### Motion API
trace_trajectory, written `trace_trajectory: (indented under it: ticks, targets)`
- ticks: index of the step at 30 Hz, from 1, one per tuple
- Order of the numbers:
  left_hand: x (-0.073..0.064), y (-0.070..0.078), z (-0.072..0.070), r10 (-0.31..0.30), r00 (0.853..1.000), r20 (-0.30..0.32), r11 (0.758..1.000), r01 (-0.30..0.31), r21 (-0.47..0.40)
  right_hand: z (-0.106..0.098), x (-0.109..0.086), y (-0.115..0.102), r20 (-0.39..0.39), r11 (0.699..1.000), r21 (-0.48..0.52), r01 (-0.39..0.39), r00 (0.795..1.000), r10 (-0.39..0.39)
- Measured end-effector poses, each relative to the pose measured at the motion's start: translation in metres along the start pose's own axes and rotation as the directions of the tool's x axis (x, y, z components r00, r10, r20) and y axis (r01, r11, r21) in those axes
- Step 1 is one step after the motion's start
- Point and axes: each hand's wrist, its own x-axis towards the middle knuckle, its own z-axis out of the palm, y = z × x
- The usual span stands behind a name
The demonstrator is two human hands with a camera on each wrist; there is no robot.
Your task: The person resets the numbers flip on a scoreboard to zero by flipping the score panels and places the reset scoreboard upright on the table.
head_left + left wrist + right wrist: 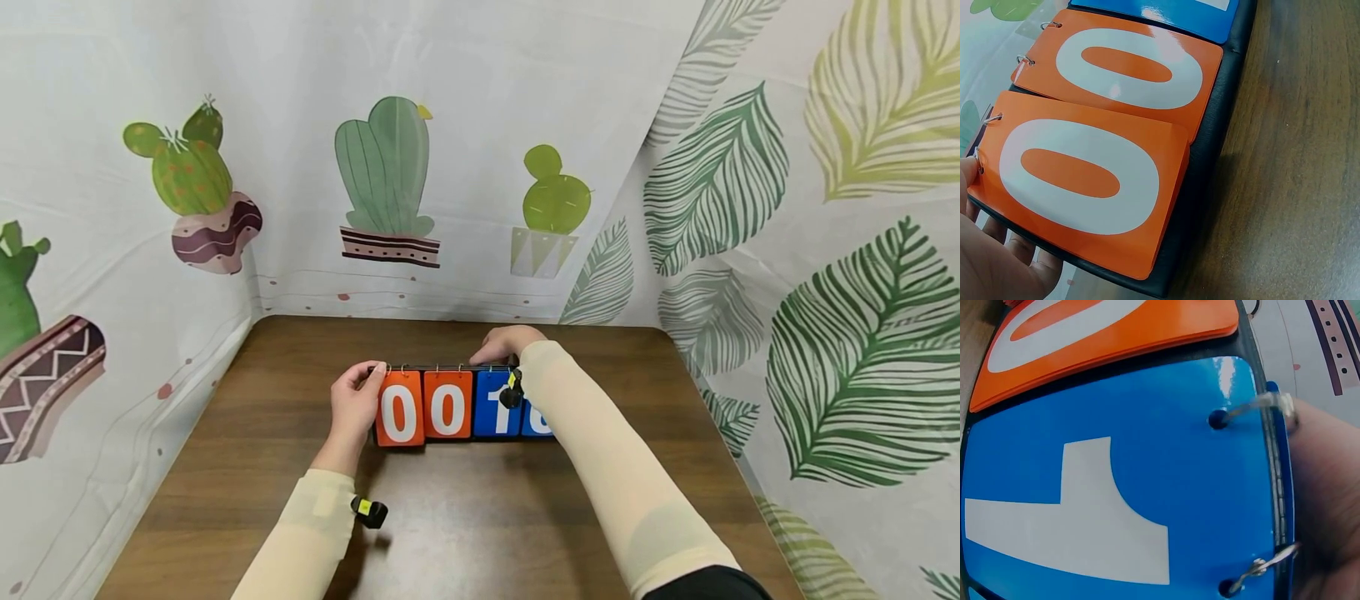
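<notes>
On the wooden table [465,517]: flip scoreboard [1204,162], digits facing the person. Left hand [356,404] grips the scoreboard's left end, thumb on the front at the top corner by a ring, fingers behind. Right hand [510,340] is at the scoreboard's top edge, above the blue cards, mostly behind the board. Can't tell if it's pinching anything, most of its fingers are out of sight.

Cards on the scoreboard, left to right: left orange card [400,412] reads 0, right orange card [447,407] reads 0, blue card [487,412] reads 1, end blue card [536,422] is partly covered by the right sleeve [607,458]. Left orange card hangs a bit lower than its neighbour. Blue 1 has 2 metal rings [1263,565] at the scoreboard's top edge. Blue strip [1289,487] shows behind that edge, right by the right hand.

Left sleeve [300,533], pale like the right, is below the scoreboard's left end. Wrist cams: left camera [370,512] below the scoreboard, right camera [512,389] in front of its blue cards. Cactus-print cloth [285,167] behind the scoreboard, leaf-print cloth [885,250] to its right.
</notes>
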Motion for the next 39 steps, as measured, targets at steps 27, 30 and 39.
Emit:
trace_trajectory:
  ticks: [27, 30, 39]
  targets:
    - [0.003, -0.004, 0.000, 0.012, 1.000, -0.004, 1.000, -0.012, -0.010, 0.004, 0.000, 0.012, 0.044, 0.999, 0.035, 0.033, 0.998, -0.034]
    - [0.003, -0.004, 0.000, 0.015, 1.000, -0.002, 1.000, -0.015, -0.010, 0.001, 0.001, 0.013, 0.027, 0.999, 0.041, 0.026, 0.999, -0.027]
    - [0.002, -0.004, -0.001, 0.024, 1.000, 0.001, 1.000, -0.024, -0.016, -0.006, -0.004, 0.011, 0.024, 0.999, -0.032, -0.003, 1.000, 0.004]
